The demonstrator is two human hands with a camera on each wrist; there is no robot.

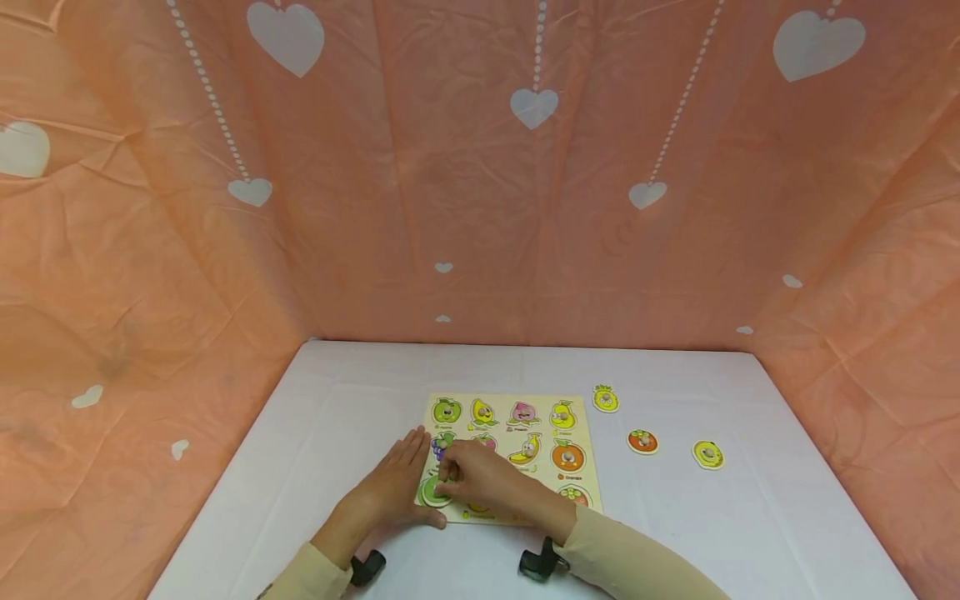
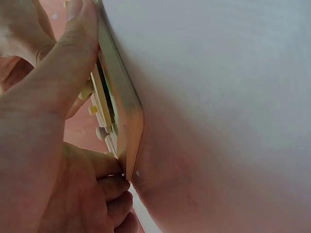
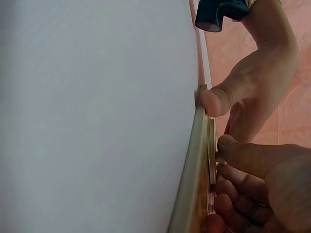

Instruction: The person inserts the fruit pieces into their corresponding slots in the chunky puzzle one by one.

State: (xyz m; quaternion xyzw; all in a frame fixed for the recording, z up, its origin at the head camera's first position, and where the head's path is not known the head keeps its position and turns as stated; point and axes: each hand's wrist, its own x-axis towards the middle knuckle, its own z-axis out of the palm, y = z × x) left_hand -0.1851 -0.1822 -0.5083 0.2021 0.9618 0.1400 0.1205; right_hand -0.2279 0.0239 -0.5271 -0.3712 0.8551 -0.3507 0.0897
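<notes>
A wooden fruit puzzle board [image 1: 581,437] lies on the white table. My left hand [image 1: 384,493] rests along its left edge, fingers straight, with the thumb at the near-left corner. The right hand [image 1: 483,477] reaches over the lower-left part of the board. Between its thumb and fingers it pinches the small knob of a round green puzzle piece [image 1: 430,495], which sits at the lower-left recess. In the right wrist view the piece [image 3: 212,145] lies against the board's face; whether it is fully seated I cannot tell. The right hand partly hides the middle and lower rows.
To the right of the board lie three loose pieces: a pineapple piece [image 1: 605,399], a red-orange fruit piece [image 1: 642,442] and a yellow fruit piece [image 1: 708,455]. Other fruit pieces, such as an orange piece [image 1: 567,457], sit on the board. Pink cloth walls [image 1: 480,208] enclose the table.
</notes>
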